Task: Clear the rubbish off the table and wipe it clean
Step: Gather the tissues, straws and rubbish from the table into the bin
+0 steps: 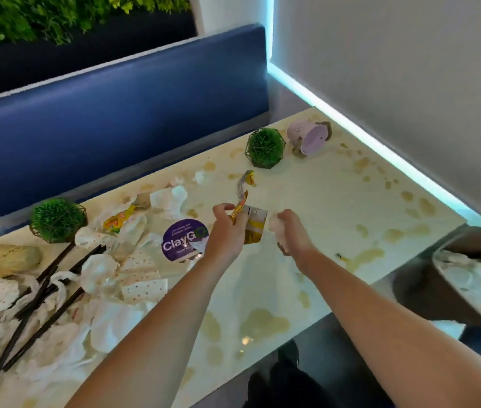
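Observation:
My left hand grips a yellow and white drink carton together with a crumpled foil wrapper that sticks up above it. My right hand holds a crumpled white tissue just right of the carton. Both hands hover over the middle of the cream table, which is covered in brownish spill stains. A heap of crumpled napkins, a yellow snack wrapper and several black chopsticks covers the left part of the table.
A purple round sticker lies by my left wrist. Two green ball plants and a tipped lilac cup stand further back. A bin with tissues sits off the right edge. A blue bench runs behind.

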`<state>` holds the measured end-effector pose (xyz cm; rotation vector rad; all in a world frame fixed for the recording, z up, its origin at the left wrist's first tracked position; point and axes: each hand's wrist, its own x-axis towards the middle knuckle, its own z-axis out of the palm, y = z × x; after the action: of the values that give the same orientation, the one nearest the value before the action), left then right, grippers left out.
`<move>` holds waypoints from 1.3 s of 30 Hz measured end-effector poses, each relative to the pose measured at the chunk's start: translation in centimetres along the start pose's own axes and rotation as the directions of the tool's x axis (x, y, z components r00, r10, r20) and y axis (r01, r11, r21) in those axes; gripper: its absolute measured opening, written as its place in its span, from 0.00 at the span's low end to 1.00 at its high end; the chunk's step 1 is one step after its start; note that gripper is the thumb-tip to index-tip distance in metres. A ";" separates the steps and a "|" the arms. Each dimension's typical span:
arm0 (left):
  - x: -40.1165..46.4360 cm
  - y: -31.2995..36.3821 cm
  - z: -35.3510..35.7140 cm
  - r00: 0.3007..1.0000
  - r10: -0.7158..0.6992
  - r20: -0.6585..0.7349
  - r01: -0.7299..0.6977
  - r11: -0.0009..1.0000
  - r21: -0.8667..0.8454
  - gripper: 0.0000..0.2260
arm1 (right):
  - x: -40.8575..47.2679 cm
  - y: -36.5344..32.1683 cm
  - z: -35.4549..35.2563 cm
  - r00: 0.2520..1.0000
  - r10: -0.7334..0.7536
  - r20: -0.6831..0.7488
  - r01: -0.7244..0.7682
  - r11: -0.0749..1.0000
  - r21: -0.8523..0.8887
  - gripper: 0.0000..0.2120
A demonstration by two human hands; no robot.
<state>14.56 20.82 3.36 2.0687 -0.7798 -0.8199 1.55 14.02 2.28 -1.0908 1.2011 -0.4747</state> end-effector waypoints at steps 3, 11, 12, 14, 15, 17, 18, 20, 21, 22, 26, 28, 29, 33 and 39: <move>-0.7 2.0 3.7 0.994 0.050 0.092 -0.054 0.998 0.037 0.09 | -1.2 1.1 -4.5 0.993 0.021 -0.120 -0.011 0.997 0.079 0.13; -2.1 7.9 13.9 0.927 0.184 0.328 -0.264 0.939 0.222 0.13 | -2.0 3.3 -16.0 0.910 0.011 -0.415 0.036 0.994 0.106 0.07; -2.2 8.7 15.2 0.912 0.207 0.354 -0.295 0.931 0.216 0.13 | -2.2 3.6 -17.4 0.896 0.028 -0.443 0.032 0.991 0.129 0.09; -2.7 10.3 18.3 0.871 0.264 0.415 -0.368 0.910 0.192 0.12 | -2.8 4.1 -20.6 0.869 0.044 -0.493 0.029 0.990 0.139 0.13; -2.8 10.8 19.8 0.850 0.285 0.444 -0.397 0.899 0.183 0.12 | -3.1 4.4 -22.0 0.855 0.039 -0.518 0.030 0.992 0.123 0.16; -3.2 12.2 22.7 0.804 0.303 0.512 -0.441 0.881 0.170 0.13 | -3.6 4.9 -24.9 0.818 0.024 -0.575 0.036 0.995 0.092 0.19; -3.4 12.8 23.9 0.783 0.305 0.542 -0.460 0.871 0.175 0.12 | -3.7 5.0 -26.1 0.797 0.014 -0.604 0.042 0.996 0.078 0.20; -3.6 13.9 26.5 0.752 0.314 0.580 -0.499 0.846 0.190 0.11 | -4.2 5.2 -28.6 0.754 0.021 -0.656 0.041 0.996 0.079 0.19; -3.7 14.3 27.4 0.741 0.322 0.590 -0.516 0.835 0.193 0.11 | -4.2 5.4 -29.6 0.733 0.036 -0.679 0.032 0.996 0.087 0.19; -3.9 14.8 28.6 0.724 0.331 0.605 -0.534 0.824 0.190 0.11 | -4.3 5.7 -30.9 0.708 0.058 -0.704 0.023 0.994 0.105 0.18; -4.7 15.8 32.4 0.654 0.321 0.685 -0.569 0.805 0.166 0.11 | -4.5 7.5 -35.2 0.613 0.139 -0.778 -0.050 0.989 0.137 0.17; -4.9 16.0 33.7 0.648 0.295 0.703 -0.577 0.792 0.199 0.12 | -4.7 8.5 -36.7 0.594 0.165 -0.788 -0.110 0.986 0.124 0.19; -4.9 16.1 34.5 0.647 0.281 0.708 -0.578 0.787 0.216 0.12 | -4.8 9.0 -37.6 0.594 0.181 -0.784 -0.152 0.982 0.112 0.20; -5.0 16.3 36.5 0.632 0.239 0.737 -0.582 0.775 0.247 0.11 | -4.7 10.4 -39.7 0.603 0.180 -0.777 -0.313 0.950 -0.023 0.20; -5.3 16.8 39.7 0.618 0.221 0.755 -0.584 0.772 0.252 0.15 | -4.2 10.7 -41.7 0.595 0.169 -0.786 -0.301 0.953 -0.022 0.14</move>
<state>-22.89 -0.82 -1.31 1.7958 -1.9973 -1.2311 -40.34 4.72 -3.57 -0.8270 2.1690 -0.6891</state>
